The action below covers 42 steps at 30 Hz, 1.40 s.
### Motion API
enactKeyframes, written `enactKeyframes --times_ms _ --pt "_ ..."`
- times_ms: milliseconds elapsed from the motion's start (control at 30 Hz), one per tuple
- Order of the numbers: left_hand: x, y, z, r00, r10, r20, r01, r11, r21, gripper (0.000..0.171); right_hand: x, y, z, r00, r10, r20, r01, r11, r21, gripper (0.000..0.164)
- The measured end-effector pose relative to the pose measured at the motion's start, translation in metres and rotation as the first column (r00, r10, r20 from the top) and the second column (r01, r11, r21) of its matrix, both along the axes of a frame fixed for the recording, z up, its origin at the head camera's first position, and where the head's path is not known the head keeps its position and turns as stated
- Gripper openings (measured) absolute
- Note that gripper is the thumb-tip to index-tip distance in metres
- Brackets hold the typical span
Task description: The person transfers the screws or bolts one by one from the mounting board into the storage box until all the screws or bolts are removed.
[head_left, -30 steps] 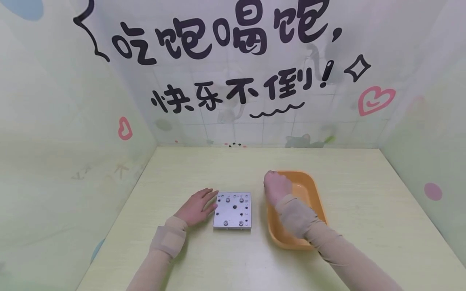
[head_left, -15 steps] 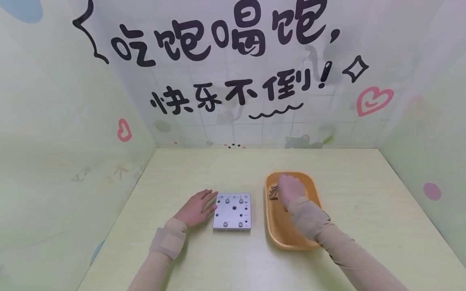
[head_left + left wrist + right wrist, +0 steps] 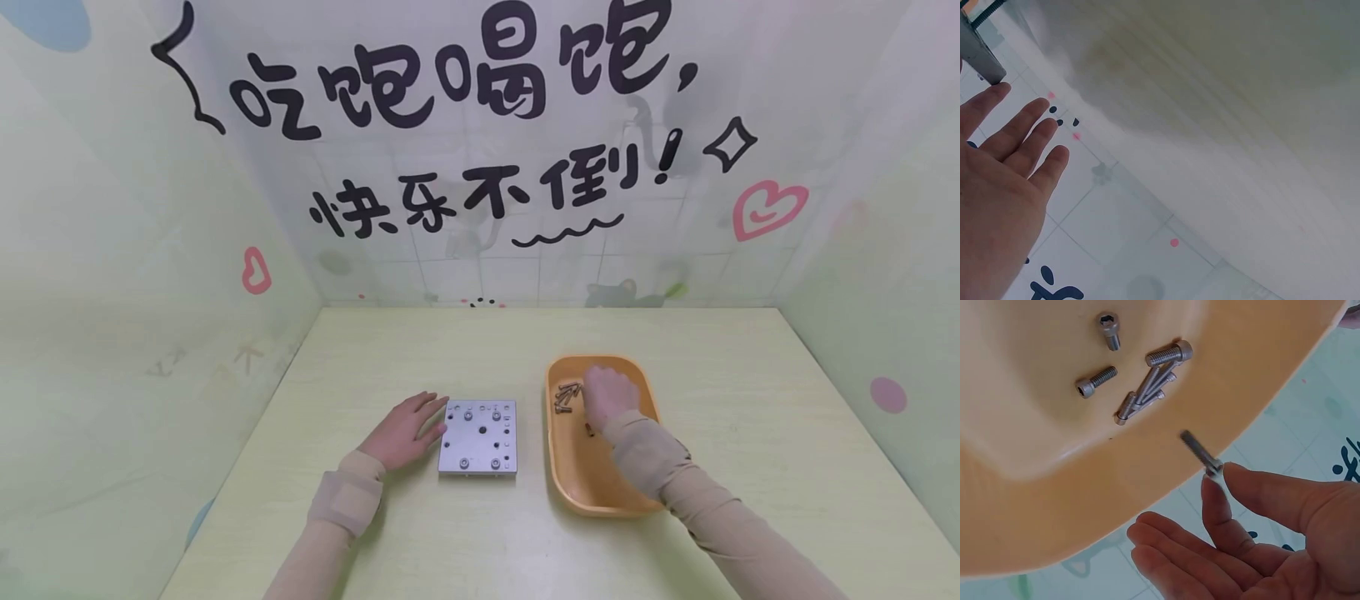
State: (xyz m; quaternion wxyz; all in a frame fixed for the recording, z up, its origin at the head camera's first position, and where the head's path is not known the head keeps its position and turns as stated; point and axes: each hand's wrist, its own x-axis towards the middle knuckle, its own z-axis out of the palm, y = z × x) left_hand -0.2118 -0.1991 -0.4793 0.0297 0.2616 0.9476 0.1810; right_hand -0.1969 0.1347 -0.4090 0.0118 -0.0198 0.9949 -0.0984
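Note:
My left hand (image 3: 401, 429) lies with fingers spread at the left edge of a square metal plate (image 3: 467, 446), fingertips right at its side. In the left wrist view, straight fingers (image 3: 1025, 128) reach to the edge of that plate (image 3: 984, 56). My right hand (image 3: 609, 396) is over an orange plastic bin (image 3: 588, 483). In the right wrist view its thumb and index finger pinch a socket head screw (image 3: 1197, 449) by the head, the threaded end pointing away. Several more socket head screws (image 3: 1144, 390) lie in the bin, some in a small heap.
The plate carries several screws (image 3: 464, 463) set in its face, with small holes between them. It lies left of the bin on a pale wooden table (image 3: 420, 350). Printed wall sheets (image 3: 480, 267) enclose the back and both sides.
My right hand has moved from over the bin's left rim rightward and slightly toward me, uncovering the screws at the left inside. The left hand and plate have kept their places.

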Motion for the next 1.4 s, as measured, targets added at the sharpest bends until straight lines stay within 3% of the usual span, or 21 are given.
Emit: enactKeyframes --times_ms 400,1400 --pt "-0.0041 -0.0003 -0.0014 0.999 0.016 0.05 -0.014 0.999 -0.046 0.054 -0.0007 0.0032 -0.0048 1.0 0.0 0.013 -0.001 1.0 0.011 0.019" --pt "-0.0005 -0.0025 0.0046 0.999 0.011 0.048 -0.009 0.999 -0.046 0.054 0.0024 0.0058 -0.0057 0.999 -0.044 0.025 0.044 0.999 -0.015 0.021"
